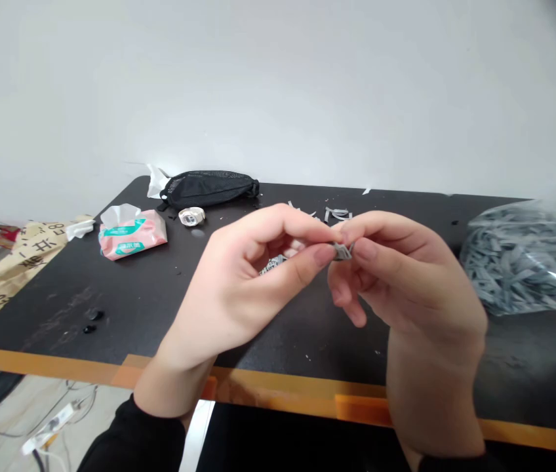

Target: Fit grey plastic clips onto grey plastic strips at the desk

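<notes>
My left hand and my right hand meet above the middle of the table. Thumbs and forefingers of both pinch a small folded grey strip between them; the fingertips cover much of it. A grey patterned piece shows through the gap under my left forefinger; whether it lies in the palm or on the table behind, I cannot tell. The lower fingers of my right hand hang loosely curled. Several loose grey strips lie on the table just beyond my fingertips.
A clear plastic bag full of grey strips sits on the right of the black table. At the left are a tissue pack, a white watch and a black mesh pouch. A power strip lies on the floor.
</notes>
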Available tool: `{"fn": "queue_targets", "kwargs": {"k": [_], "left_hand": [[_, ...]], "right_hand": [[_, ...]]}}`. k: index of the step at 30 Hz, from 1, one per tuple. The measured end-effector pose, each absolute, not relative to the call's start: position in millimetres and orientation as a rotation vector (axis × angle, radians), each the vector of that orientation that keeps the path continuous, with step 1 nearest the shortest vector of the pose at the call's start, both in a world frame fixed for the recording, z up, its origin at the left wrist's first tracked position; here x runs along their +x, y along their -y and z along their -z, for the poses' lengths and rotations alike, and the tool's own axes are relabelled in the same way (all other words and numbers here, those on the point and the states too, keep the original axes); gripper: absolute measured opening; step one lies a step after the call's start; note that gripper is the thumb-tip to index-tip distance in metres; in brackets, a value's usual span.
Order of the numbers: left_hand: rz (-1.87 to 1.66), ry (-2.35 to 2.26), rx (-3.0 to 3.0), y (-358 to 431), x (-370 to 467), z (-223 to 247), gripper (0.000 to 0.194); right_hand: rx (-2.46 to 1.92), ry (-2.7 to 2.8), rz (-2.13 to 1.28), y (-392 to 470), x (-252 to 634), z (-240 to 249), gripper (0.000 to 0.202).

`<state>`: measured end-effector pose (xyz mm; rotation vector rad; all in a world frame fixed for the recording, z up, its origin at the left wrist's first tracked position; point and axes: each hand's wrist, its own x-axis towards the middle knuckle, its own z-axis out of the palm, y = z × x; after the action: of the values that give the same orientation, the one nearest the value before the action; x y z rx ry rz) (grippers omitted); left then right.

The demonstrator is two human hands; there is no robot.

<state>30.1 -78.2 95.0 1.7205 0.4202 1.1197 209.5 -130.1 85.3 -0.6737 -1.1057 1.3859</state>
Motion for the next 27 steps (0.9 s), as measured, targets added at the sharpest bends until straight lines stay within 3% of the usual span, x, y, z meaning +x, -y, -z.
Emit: {"fn": "queue_targets", "kwargs": {"k": [10, 27], "left_hand": [[-1.112, -0.479, 1.815, 78.7, 29.9, -92.5, 0.008], [-1.259, -0.339, 1.765, 88.1, 37.0, -89.4, 0.014]], "right_hand": [[-0.827, 1.118, -1.145, 132.6, 208.1, -82.1, 0.006], [-0.707, 1.056, -1.094, 129.3, 202.8, -78.6, 0.012]]}}
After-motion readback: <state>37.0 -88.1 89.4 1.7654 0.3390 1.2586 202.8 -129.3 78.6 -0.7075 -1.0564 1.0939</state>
